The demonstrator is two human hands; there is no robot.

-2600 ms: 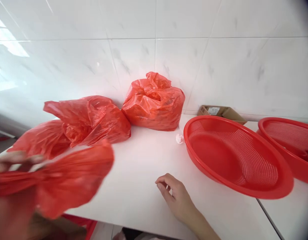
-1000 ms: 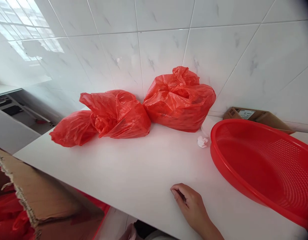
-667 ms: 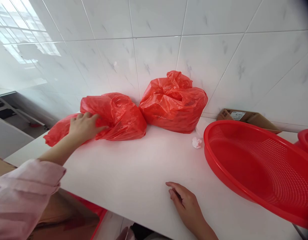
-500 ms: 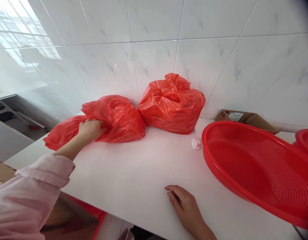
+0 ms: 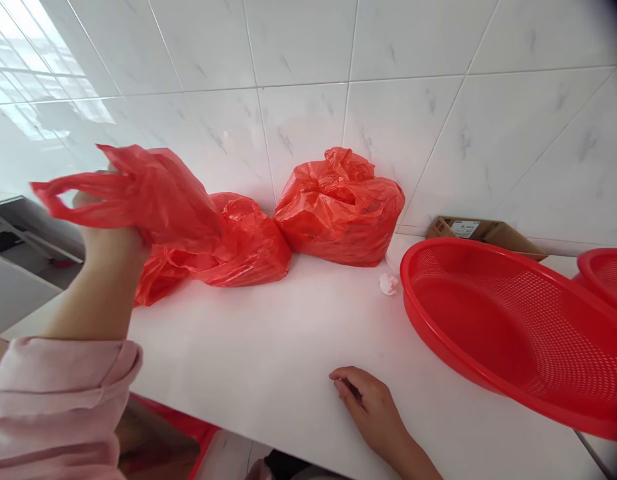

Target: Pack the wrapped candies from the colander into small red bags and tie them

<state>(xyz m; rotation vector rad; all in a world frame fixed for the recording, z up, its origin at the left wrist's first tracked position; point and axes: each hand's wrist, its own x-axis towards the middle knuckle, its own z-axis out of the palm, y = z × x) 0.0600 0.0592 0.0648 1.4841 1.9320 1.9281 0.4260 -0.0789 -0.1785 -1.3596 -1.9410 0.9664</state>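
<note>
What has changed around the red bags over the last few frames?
The left hand has gone from pressing on the left red plastic bag to gripping a handful of red plastic and lifting it up off the counter. The right hand stays resting there; the upright red bag and red colander haven't moved.

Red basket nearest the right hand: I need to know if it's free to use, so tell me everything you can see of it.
It is a large, glossy red plastic strainer basket with a broad, smooth rim, a solid base and sloping walls pierced with rows of small holes. Nothing shows inside it. It rests on the white counter beside the person's right hand, which does not touch it. A second red basket sits just beyond it; whether they touch cannot be told.
</note>
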